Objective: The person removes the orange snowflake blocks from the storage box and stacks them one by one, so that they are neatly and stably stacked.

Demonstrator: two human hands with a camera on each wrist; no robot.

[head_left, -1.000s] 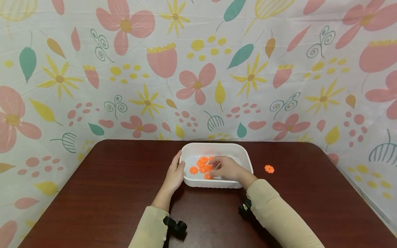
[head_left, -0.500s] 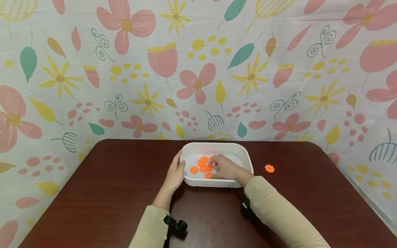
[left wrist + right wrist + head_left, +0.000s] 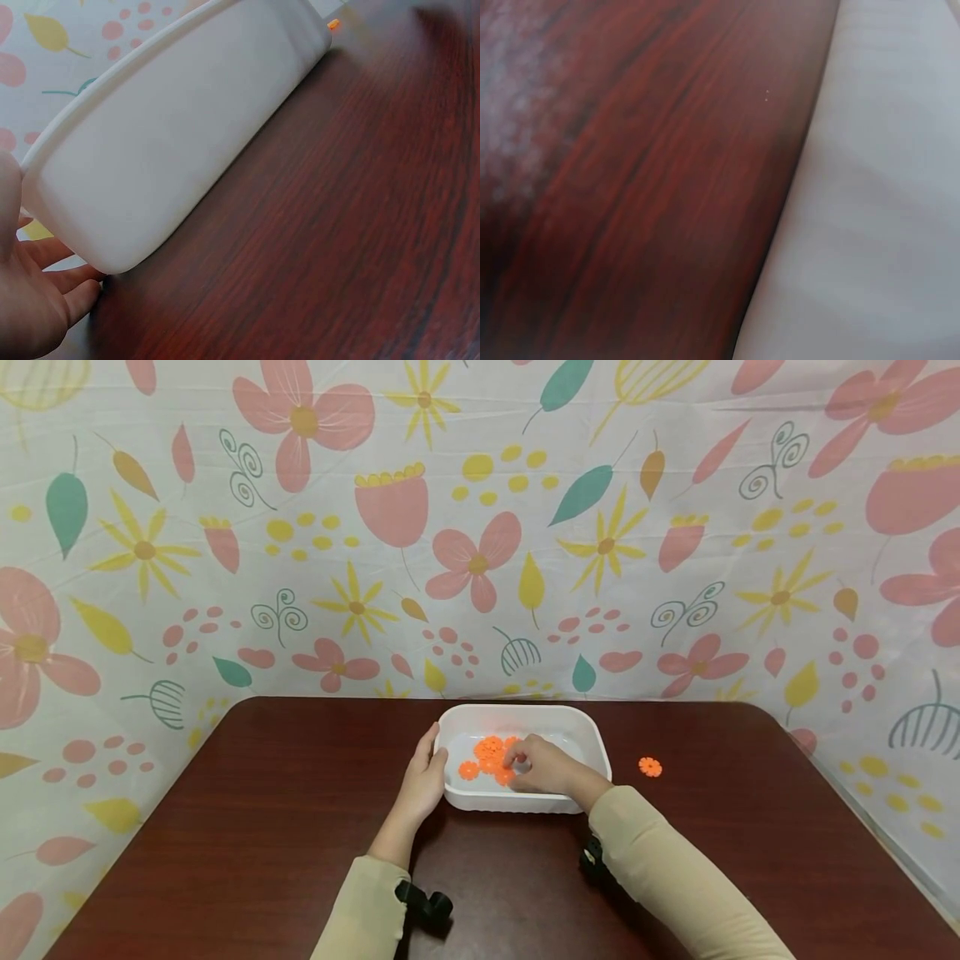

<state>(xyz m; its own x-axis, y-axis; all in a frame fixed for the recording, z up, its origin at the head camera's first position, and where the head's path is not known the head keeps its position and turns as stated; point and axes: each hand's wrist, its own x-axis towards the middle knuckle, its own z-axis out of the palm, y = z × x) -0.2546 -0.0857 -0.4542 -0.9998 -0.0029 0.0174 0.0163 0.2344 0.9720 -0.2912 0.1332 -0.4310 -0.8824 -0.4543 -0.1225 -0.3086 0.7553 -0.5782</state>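
A white plastic tub (image 3: 517,803) stands on the table with several flat orange flower-shaped pieces (image 3: 489,748) in it. My left hand (image 3: 423,783) grips its left end, thumb near the rim and fingers around the outer wall. In the left wrist view, fingers (image 3: 52,285) of that hand lie against the tub's lower corner (image 3: 120,247). Inside the tub, my right hand (image 3: 549,767) has its fingers curled and its thumb and forefinger at an orange flower-shaped piece (image 3: 503,776); its fingertips are partly hidden. The right wrist view shows only the tub's wall (image 3: 862,195) and tabletop.
One more orange flower-shaped piece (image 3: 650,767) lies on the dark brown table (image 3: 262,827), right of the tub. A flower-patterned cloth (image 3: 480,468) hangs behind the table's far edge. Black wrist cameras (image 3: 424,906) are strapped to both sleeves.
My right fingers have closed in at the near orange piece, which has shifted slightly away from the tub's front wall, toward the others. My left hand and the tub stay in place.
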